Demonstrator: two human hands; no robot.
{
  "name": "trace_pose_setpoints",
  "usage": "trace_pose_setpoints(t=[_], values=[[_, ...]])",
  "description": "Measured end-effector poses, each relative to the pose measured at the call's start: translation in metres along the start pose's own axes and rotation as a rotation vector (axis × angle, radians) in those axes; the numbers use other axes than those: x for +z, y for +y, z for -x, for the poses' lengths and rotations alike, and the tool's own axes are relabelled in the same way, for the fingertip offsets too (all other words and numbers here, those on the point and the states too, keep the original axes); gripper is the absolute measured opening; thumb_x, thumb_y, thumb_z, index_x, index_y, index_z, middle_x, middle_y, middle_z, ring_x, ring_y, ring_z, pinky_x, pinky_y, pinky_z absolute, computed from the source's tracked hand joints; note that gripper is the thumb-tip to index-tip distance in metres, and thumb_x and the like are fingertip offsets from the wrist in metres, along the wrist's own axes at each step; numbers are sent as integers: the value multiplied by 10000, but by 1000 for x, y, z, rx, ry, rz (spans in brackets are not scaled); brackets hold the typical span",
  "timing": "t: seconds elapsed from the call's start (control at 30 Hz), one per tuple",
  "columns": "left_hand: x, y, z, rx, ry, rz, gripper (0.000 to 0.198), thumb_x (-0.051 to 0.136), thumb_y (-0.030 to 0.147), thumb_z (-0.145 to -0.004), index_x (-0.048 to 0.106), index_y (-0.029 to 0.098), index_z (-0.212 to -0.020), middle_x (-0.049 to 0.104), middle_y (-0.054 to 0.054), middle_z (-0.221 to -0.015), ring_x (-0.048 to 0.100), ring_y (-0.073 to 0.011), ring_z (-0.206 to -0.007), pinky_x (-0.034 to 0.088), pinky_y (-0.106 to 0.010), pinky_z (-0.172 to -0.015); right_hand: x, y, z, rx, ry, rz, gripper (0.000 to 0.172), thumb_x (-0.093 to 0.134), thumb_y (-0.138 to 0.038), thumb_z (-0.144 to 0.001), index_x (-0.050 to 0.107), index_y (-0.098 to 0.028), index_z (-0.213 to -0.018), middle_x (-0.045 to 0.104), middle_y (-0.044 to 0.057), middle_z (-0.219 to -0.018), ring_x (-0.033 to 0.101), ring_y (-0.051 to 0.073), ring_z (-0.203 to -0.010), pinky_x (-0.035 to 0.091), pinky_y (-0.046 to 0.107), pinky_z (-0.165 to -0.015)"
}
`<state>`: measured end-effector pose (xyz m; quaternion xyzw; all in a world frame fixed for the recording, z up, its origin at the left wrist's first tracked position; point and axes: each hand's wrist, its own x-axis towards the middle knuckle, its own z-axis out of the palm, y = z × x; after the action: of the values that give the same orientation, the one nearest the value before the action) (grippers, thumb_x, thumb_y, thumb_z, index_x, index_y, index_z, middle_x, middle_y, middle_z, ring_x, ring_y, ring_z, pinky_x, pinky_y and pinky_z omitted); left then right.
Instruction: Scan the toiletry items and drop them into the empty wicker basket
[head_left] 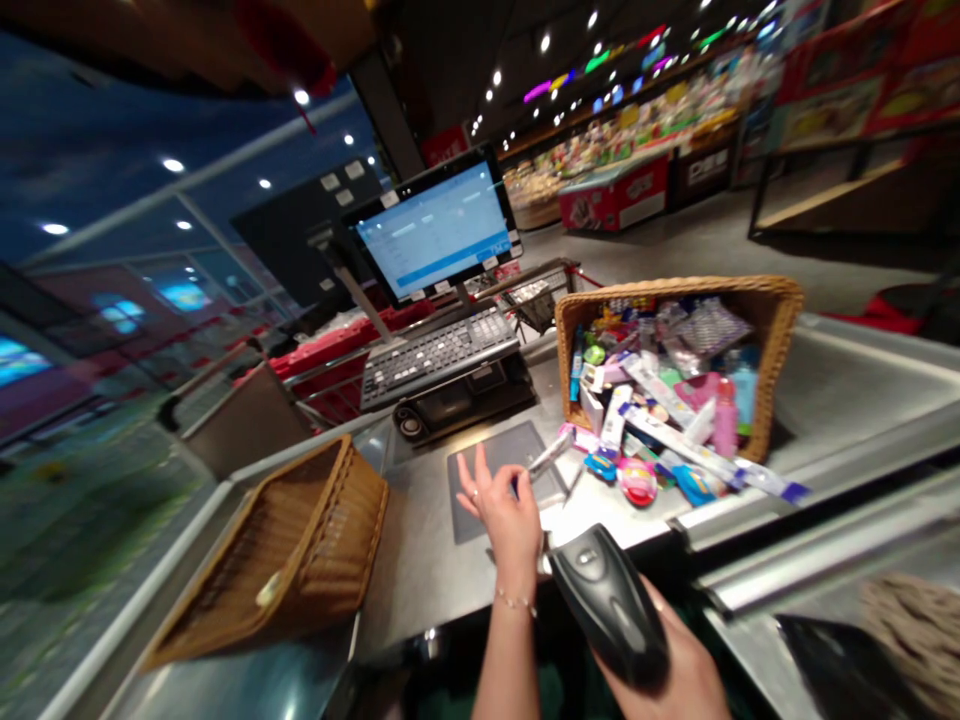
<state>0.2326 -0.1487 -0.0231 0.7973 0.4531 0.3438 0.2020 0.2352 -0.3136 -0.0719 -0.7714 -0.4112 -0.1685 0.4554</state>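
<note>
My left hand (504,505) is over the grey mat on the counter. Its thumb and index finger are pinched together at one end of a slim, light-coloured item (551,450), while the other fingers spread out. The item's kind is too blurred to tell. My right hand (679,660) is wrapped around a black handheld barcode scanner (611,605), close to the left wrist. A wicker basket (679,290) lies tipped toward me, with small packaged goods heaped in it and spilling onto the counter. Among them are a round pink package (637,482) and a long white-and-purple package (682,440).
A second wicker basket (300,560) is tilted at the left. Behind the counter mat (469,530) stand a keyboard (439,350) and a lit monitor (439,230). A shopping cart (536,300) is beyond. A metal edge (795,560) runs along the right side.
</note>
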Motion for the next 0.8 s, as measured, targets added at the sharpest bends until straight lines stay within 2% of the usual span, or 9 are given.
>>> trace_pose_setpoints(t=[0.2, 0.3, 0.4, 0.53, 0.63, 0.7, 0.8], values=[[-14, -14, -8, -39, 6, 116, 152, 544, 212, -817, 665, 245, -731, 651, -51, -1270, 242, -310, -1452, 122, -725, -1099, 4, -6, -3, -5, -20, -56, 343, 524, -286, -877, 594, -68, -1132, 725, 161, -1045, 729, 232, -955, 589, 261, -810], [-17, -18, -10, -57, 9, 149, 154, 529, 198, -819, 654, 253, -747, 701, -34, -1171, 302, -296, -1427, 76, -735, -1101, 4, -8, -5, -7, -44, -73, 346, 532, -292, -878, 601, -70, -1134, 723, 163, -1072, 726, 232, -969, 596, 247, -770], [-21, -19, -10, -66, 11, 147, 167, 517, 194, -832, 658, 258, -768, 690, -33, -1188, 322, -293, -1417, 76, -741, -1095, 4, -10, -6, -17, -53, -81, 345, 533, -292, -878, 605, -74, -1136, 723, 161, -1081, 727, 230, -968, 599, 240, -743], [-31, -17, -10, -52, 49, 20, 192, 520, 190, -843, 679, 247, -753, 571, -62, -1353, 230, -325, -1451, 118, -766, -1059, 5, -13, -7, -28, -31, -73, 354, 540, -293, -871, 606, -70, -1138, 728, 159, -1050, 733, 236, -943, 597, 262, -777], [-36, -22, -13, -33, 75, -111, 203, 521, 182, -844, 691, 250, -754, 577, -75, -1310, 250, -322, -1441, 102, -765, -1061, 7, -17, -7, -19, -42, -84, 367, 548, -302, -867, 605, -79, -1153, 732, 149, -1034, 736, 238, -922, 597, 271, -784], [-35, -34, -16, -60, 48, -156, 206, 511, 205, -853, 691, 249, -761, 565, -77, -1330, 260, -320, -1439, 169, -752, -1058, 7, -19, -7, 0, -58, -95, 377, 548, -313, -869, 601, -85, -1165, 737, 140, -1008, 738, 240, -913, 598, 274, -780], [-26, -63, -19, -176, -47, -203, 261, 458, 258, -882, 697, 240, -777, 540, -95, -1390, 286, -332, -1429, 333, -705, -1009, 6, -20, -7, 19, -76, -105, 377, 545, -309, -875, 591, -98, -1184, 739, 129, -997, 738, 237, -908, 599, 274, -776]])
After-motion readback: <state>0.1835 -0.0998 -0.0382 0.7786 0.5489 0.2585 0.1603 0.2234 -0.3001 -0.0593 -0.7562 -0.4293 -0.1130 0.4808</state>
